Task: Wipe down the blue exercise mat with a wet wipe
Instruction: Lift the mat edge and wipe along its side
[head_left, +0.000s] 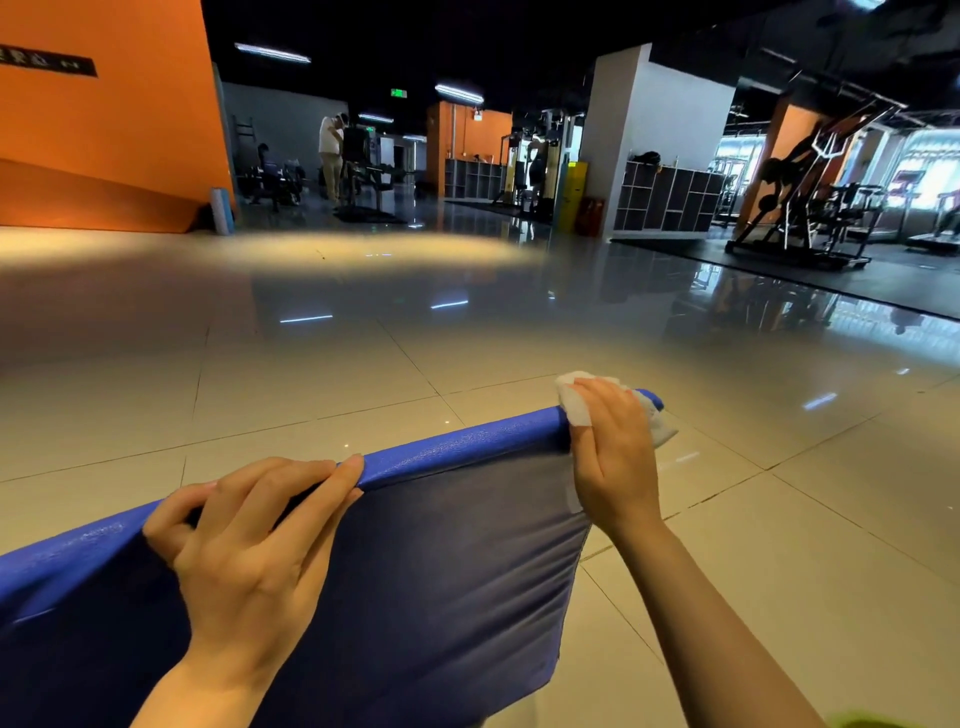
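Observation:
The blue exercise mat stands on edge in front of me, its top edge rising from lower left to upper right. My left hand grips that top edge near the middle, fingers curled over it. My right hand holds a white wet wipe folded over the mat's top right corner, fingers wrapped around the edge. Part of the wipe sticks out behind the hand on the right.
Glossy beige floor tiles spread all around the mat. An orange wall with a rolled mat at its corner stands far left. Gym machines, cubby shelves and a standing person are far off.

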